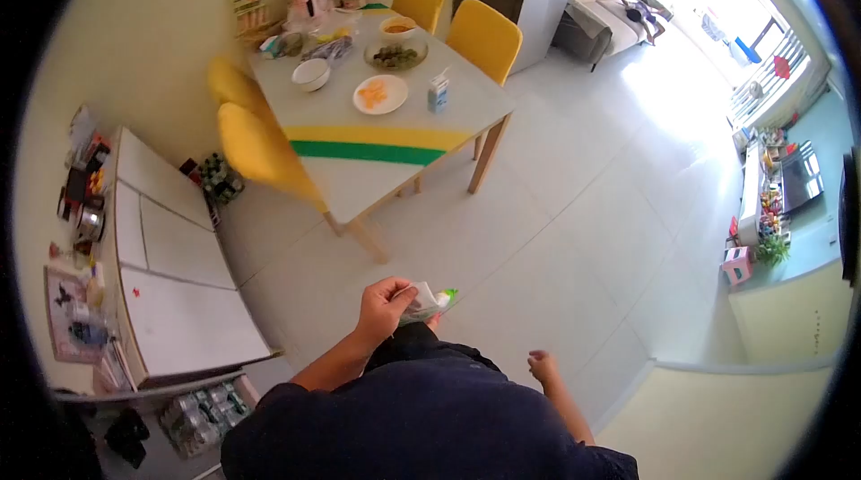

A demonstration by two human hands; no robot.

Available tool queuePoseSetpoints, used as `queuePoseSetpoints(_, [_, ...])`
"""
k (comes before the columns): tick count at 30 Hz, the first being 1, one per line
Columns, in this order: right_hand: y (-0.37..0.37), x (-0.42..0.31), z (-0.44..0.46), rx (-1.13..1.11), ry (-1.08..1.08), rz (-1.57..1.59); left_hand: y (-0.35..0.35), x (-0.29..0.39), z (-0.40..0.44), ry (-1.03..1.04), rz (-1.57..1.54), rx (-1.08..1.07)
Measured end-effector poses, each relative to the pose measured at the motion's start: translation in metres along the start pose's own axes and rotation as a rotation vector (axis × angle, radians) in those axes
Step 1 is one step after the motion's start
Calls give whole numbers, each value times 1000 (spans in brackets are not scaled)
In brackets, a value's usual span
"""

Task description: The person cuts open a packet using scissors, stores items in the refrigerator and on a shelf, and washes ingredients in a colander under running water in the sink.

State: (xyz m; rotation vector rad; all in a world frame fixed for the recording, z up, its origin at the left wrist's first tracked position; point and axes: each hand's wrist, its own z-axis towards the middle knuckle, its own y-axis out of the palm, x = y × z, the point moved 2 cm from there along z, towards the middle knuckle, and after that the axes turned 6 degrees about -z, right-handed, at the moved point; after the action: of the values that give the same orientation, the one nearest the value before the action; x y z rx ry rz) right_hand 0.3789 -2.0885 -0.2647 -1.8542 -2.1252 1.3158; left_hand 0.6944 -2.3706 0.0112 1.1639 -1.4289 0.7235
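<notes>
White, thin, sheet-like piece [412, 294] & a clear plastic packet w/ bright-green end [447, 297] were in the L hand [386, 304], fingers pinched narrow, in front of the dark-blue cloth top [430, 413] & apart from the white surface w/ yellow & green stripes [345, 186]; pick-up looked done, letting go not yet. R hand [543, 367] was off to the side, loosely curled, couldn't tell if holding anything. No brand/wording legible: packet & small blue-and-white box-shaped carton [438, 94] too small/blurred to read.
</notes>
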Motion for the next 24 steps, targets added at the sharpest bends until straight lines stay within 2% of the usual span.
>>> queuePoseSetpoints(2, [-37,-8,9,7,26,97,28,7,64,40,63,-81])
queuePoseSetpoints(6, [-93,3,37,186,337,355,100,37,173,47,136,-259])
queuePoseSetpoints(8, [-111,9,55,182,316,437,135,50,224,94,225,-348])
queuePoseSetpoints(10, [-132,7,78,162,253,245,179,51,275,94,252,-385])
queuePoseSetpoints(12, [-158,-3,109,228,396,195,223,45,325,48,227,-381])
queuePoseSetpoints(15, [-218,14,186,414,134,-22,295,33,393,-14,102,-307])
queuePoseSetpoints(16, [-245,23,234,352,275,-94,321,37,414,21,145,-274])
queuePoseSetpoints(18, [-307,20,320,408,234,-226,364,44,454,15,102,-258])
queuePoseSetpoints(22, [-474,-121,454,545,-89,-146,426,72,541,34,16,-215])
queuePoseSetpoints(24, [-524,-156,551,579,-235,-34,453,74,586,40,-71,-169])
